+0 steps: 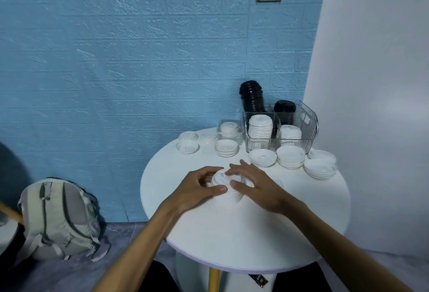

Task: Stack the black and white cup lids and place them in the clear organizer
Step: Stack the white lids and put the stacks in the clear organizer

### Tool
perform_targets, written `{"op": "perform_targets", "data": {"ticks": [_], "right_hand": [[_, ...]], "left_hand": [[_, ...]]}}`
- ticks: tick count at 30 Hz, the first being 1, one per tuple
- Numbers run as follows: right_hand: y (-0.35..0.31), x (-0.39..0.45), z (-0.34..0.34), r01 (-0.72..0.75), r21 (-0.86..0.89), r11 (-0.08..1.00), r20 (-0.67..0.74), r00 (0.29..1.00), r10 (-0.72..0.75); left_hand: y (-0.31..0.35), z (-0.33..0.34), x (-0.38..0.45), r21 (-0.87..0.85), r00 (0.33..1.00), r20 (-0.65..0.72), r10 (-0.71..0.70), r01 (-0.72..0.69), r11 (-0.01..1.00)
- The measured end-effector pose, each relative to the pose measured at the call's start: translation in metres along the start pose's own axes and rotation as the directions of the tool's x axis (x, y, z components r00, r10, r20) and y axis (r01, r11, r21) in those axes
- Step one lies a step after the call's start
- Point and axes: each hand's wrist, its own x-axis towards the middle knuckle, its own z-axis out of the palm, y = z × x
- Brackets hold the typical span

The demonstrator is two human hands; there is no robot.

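Note:
A short stack of white lids sits in the middle of the round white table. My left hand grips its left side, thumb in front and fingers curled behind. My right hand holds its right side, fingers over the top. The clear organizer stands at the table's back right. It holds two stacks of white lids in front and two stacks of black lids behind.
More white lid piles lie in front of the organizer and at the right edge. Others lie at the back left, beside a small clear box. A backpack sits on the floor to the left.

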Motion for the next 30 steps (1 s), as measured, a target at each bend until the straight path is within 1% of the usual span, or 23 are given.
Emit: {"op": "perform_targets", "data": {"ticks": [1, 4, 5, 6, 8, 10, 14, 17, 19, 21, 22, 23, 24, 26, 28, 30], "right_hand": [[0.001, -0.002, -0.005, -0.005, -0.033, 0.999, -0.042, 0.999, 0.003], [0.006, -0.01, -0.025, -0.031, -0.166, 0.986, -0.28, 0.96, -0.017], [0.011, -0.012, -0.031, -0.075, -0.214, 0.974, -0.293, 0.956, 0.01], [0.016, -0.015, -0.036, -0.133, -0.252, 0.959, -0.256, 0.964, 0.067], [0.025, -0.018, -0.042, -0.231, -0.319, 0.919, -0.136, 0.971, 0.197], [0.034, -0.02, -0.043, -0.257, -0.348, 0.902, -0.062, 0.966, 0.252], [0.03, -0.019, -0.048, -0.259, -0.218, 0.941, -0.076, 0.966, 0.248], [0.013, -0.009, -0.05, -0.221, 0.003, 0.975, -0.15, 0.964, 0.219], [0.001, 0.0, -0.046, -0.188, 0.164, 0.968, -0.217, 0.951, 0.221], [-0.011, 0.009, -0.038, -0.126, 0.395, 0.91, -0.276, 0.929, 0.248], [-0.018, 0.012, -0.032, -0.075, 0.533, 0.843, -0.286, 0.922, 0.263], [-0.024, 0.015, -0.025, -0.038, 0.627, 0.778, -0.287, 0.917, 0.276], [-0.03, 0.018, -0.019, -0.012, 0.678, 0.735, -0.291, 0.914, 0.283], [-0.035, 0.023, -0.006, -0.01, 0.687, 0.727, -0.286, 0.915, 0.283], [-0.035, 0.024, 0.003, -0.027, 0.641, 0.767, -0.258, 0.934, 0.249], [-0.028, 0.024, 0.009, -0.06, 0.557, 0.829, -0.209, 0.955, 0.209]], "left_hand": [[0.0, 0.0, 0.0, -0.002, 1.0, -0.004, -0.002, 0.002, 1.0], [-0.001, 0.0, 0.001, -0.012, 1.0, -0.011, -0.013, 0.012, 1.0], [-0.002, 0.0, 0.001, -0.018, 1.0, -0.011, -0.016, 0.016, 1.0], [-0.002, 0.0, 0.001, -0.024, 1.0, -0.011, -0.023, 0.023, 0.999], [-0.002, 0.0, 0.001, -0.028, 0.999, -0.011, -0.033, 0.032, 0.999], [-0.001, 0.0, 0.001, -0.03, 0.999, -0.008, -0.033, 0.033, 0.999], [0.0, 0.001, 0.0, -0.033, 0.999, -0.012, -0.035, 0.035, 0.999], [0.001, 0.0, 0.001, -0.029, 0.999, -0.013, -0.032, 0.031, 0.999], [0.001, 0.001, 0.0, -0.035, 0.999, -0.013, -0.033, 0.033, 0.999], [0.001, 0.001, 0.0, -0.043, 0.999, -0.013, -0.036, 0.035, 0.998], [0.002, 0.001, 0.0, -0.043, 0.999, -0.013, -0.037, 0.037, 0.998], [0.003, 0.001, 0.0, -0.044, 0.999, -0.011, -0.038, 0.038, 0.998], [0.003, 0.001, -0.001, -0.042, 0.999, -0.009, -0.038, 0.037, 0.998], [0.004, 0.001, -0.001, -0.035, 1.0, -0.005, -0.029, 0.029, 0.999], [0.003, 0.001, -0.001, -0.04, 1.0, -0.007, -0.024, 0.023, 0.999], [0.003, 0.001, -0.001, -0.044, 1.0, -0.005, -0.019, 0.019, 0.999]]}}
